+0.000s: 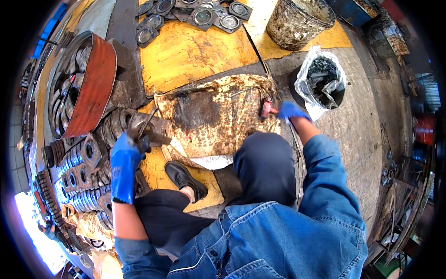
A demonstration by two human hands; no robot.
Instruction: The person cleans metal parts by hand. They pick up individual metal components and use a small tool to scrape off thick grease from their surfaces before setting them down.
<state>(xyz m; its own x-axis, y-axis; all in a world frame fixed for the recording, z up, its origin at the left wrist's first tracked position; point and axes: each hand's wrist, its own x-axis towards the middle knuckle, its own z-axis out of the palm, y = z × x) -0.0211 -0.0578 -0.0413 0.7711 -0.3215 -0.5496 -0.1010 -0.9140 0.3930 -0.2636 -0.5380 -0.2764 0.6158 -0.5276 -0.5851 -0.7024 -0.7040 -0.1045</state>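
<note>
In a blue glove, my right hand (291,110) is closed around the handle of a red-headed hammer (266,109), over the right edge of a stained sack (209,132). The sack lies flat and carries a large dark greasy patch. My left hand (126,156), in a long blue glove, is closed on a dark, greasy metal part (140,124) beside the sack's left edge; its exact kind I cannot make out. A thin metal rod (244,91) rests on the upper part of the sack.
Rows of metal rings and flanged parts (83,174) line the left, below a rust-red drum ring (98,83) full of parts. Square flanges (203,16) lie ahead on yellow floor plates (200,56). A dirty bucket (288,28) and a bag-lined bin (341,76) stand right.
</note>
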